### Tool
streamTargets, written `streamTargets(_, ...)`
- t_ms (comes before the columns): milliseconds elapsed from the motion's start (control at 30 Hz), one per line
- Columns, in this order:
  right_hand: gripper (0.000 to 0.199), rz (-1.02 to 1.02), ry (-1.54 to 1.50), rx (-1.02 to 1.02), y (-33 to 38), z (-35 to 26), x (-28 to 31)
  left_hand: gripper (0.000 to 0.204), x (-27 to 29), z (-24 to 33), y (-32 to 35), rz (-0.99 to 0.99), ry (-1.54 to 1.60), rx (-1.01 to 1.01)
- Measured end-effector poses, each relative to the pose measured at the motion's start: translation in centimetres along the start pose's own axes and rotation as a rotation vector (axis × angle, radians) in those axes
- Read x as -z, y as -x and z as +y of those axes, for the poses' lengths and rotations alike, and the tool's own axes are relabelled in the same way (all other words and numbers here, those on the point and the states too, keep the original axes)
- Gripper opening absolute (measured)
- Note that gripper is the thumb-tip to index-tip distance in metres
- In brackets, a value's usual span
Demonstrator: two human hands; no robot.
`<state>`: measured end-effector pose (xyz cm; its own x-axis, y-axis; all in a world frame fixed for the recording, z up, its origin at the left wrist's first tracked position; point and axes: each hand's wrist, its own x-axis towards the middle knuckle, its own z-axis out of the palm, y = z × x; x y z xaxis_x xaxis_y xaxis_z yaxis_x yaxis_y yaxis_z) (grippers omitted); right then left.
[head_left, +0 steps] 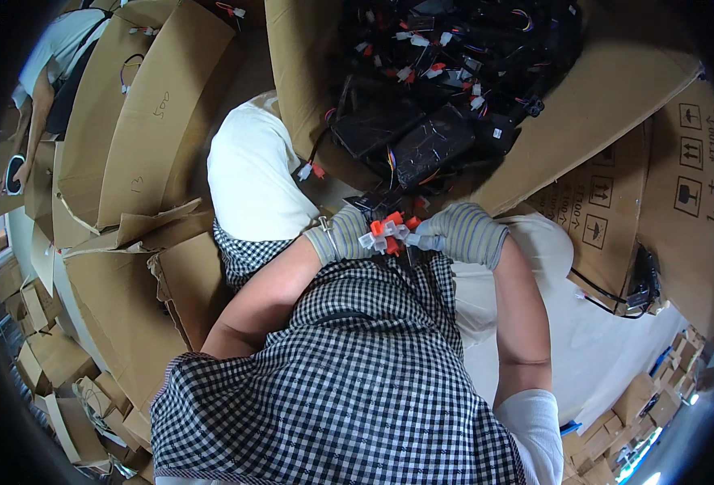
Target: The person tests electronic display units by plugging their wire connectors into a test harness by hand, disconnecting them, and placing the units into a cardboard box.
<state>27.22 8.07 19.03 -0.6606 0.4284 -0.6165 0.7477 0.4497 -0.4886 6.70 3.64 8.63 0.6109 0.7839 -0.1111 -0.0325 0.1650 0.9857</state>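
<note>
My left hand (345,236), in a grey striped work glove, is closed round a bunch of red and white plug connectors (387,232) in front of my lap. My right hand (470,233), gloved alike, closes its fingertips at the right side of the same bunch, on a white connector. Dark wires run from the bunch toward the box; my fingers partly hide them. Just beyond my hands, black plastic-wrapped packs (442,149) with coloured leads lie in an open cardboard box (304,73). A loose lead with a red and white plug (310,170) hangs over its near edge.
Open cardboard boxes (147,121) stand close on my left, some with leads over their flaps. Another carton (680,186) is at the right, with a black pack (642,279) at its lower edge. At the far left a person (58,56) bends over. More cartons (58,356) lie beyond.
</note>
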Motion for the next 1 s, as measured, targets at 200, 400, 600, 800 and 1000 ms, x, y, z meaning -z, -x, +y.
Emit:
streamTargets(200, 0.032, 0.371, -0.175, 0.094, 1.4, 1.1, -0.7, 0.031, 1.1, -1.4, 0.4, 0.004, 0.398, 0.34)
streamTargets(400, 0.031, 0.294, -0.085, -0.102, 0.8, 1.6, -0.3, 0.026, 0.9, 0.4, -0.2, 0.047, 0.516, 0.293)
streamTargets(600, 0.03, 0.292, 0.039, -0.012, -0.1, 1.0, -0.6, 0.039, 2.1, 0.3, 0.4, -0.108, -0.87, -0.029)
streamTargets(800, 0.03, 0.017, 0.178, -0.056, -1.3, 0.1, -1.1, 0.056, 1.0, 4.5, -0.2, 0.057, -0.725, 0.093)
streamTargets(1000, 0.03, 0.139, -0.051, 0.05, -1.2, 1.5, -2.0, 0.053, 1.2, 4.4, -0.4, -0.165, -0.827, 0.35)
